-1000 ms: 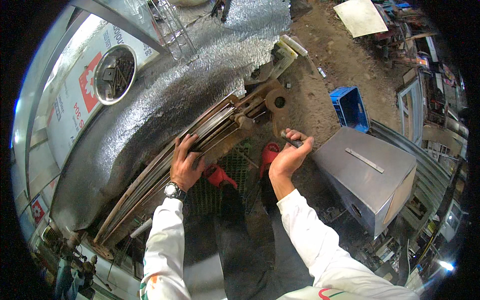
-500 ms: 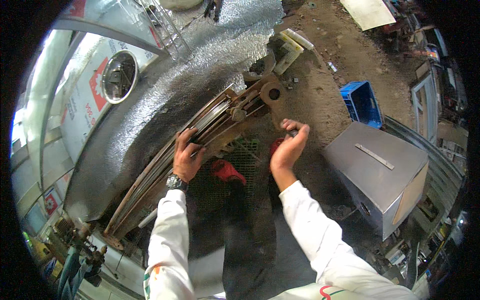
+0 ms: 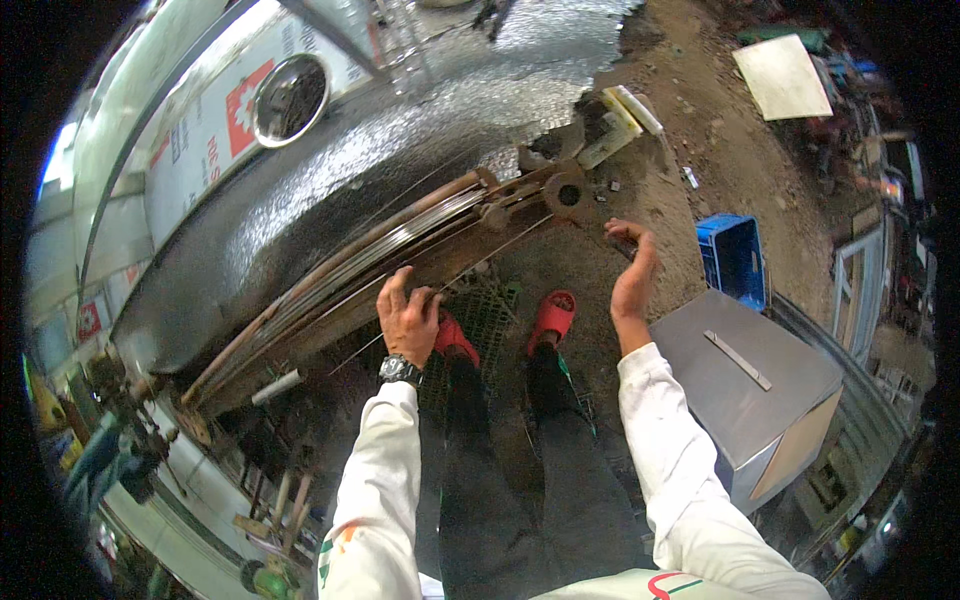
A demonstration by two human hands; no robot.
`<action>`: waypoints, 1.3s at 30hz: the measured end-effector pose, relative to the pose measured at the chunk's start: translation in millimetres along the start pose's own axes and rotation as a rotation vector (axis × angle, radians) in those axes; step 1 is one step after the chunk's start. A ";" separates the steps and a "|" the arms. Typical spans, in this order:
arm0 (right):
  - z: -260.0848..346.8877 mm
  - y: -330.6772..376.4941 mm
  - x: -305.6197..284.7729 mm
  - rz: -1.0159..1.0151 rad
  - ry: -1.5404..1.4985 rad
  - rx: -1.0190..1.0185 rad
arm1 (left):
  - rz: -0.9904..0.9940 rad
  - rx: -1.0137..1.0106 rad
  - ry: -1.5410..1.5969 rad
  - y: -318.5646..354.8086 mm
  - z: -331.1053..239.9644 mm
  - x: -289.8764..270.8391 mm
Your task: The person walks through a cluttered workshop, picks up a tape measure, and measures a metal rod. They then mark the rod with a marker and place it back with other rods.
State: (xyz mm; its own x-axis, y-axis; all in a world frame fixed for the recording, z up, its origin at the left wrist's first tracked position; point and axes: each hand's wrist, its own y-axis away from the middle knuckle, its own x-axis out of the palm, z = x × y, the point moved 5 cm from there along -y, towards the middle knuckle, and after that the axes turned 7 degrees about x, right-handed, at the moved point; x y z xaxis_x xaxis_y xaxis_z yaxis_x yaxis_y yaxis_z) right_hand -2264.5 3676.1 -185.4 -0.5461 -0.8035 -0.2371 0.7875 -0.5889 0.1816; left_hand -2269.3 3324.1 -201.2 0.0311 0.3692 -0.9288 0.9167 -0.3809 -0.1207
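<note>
My left hand [image 3: 408, 318], fingers bent in, pinched a thin rod [image 3: 497, 254] slanting along the near side of the rusty frame [image 3: 350, 287]. My right hand [image 3: 634, 282] hung half-curled near the frame's ringed end; I couldn't tell whether it gripped anything.

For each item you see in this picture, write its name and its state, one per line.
Thin rod, slanting
Left hand, closed on the rod
Right hand, partly curled; grip unclear
Steel bowl, holding dark pieces
Blue crate, open
Metal box, strip on top
Watch, strapped on
Red sandals, worn
</note>
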 end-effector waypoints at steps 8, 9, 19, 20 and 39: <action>27.7 24.7 11.1 0.485 -0.014 0.005 | -0.011 -0.157 -0.006 14.8 6.4 -3.0; 25.1 23.9 10.7 0.476 -0.014 -0.002 | -0.017 -0.157 -0.015 11.4 6.8 -5.9; 18.5 46.3 38.7 0.316 -0.246 0.302 | 0.039 -0.013 -0.033 -2.1 32.0 -15.0; 18.2 47.7 41.4 0.299 -0.253 0.305 | 0.035 0.003 -0.031 -2.9 32.7 -14.4; 22.2 50.6 50.6 0.344 -0.133 0.194 | 0.064 -0.070 -0.030 -8.8 21.7 -8.6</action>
State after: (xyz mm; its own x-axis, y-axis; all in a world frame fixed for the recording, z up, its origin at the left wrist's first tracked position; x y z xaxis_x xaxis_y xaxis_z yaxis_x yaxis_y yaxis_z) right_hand -2258.6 3603.7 -167.0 -0.3025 -0.9531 -0.0086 0.8689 -0.2795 0.4085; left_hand -2286.3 3305.8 -199.8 0.0797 0.3200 -0.9441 0.9388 -0.3425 -0.0369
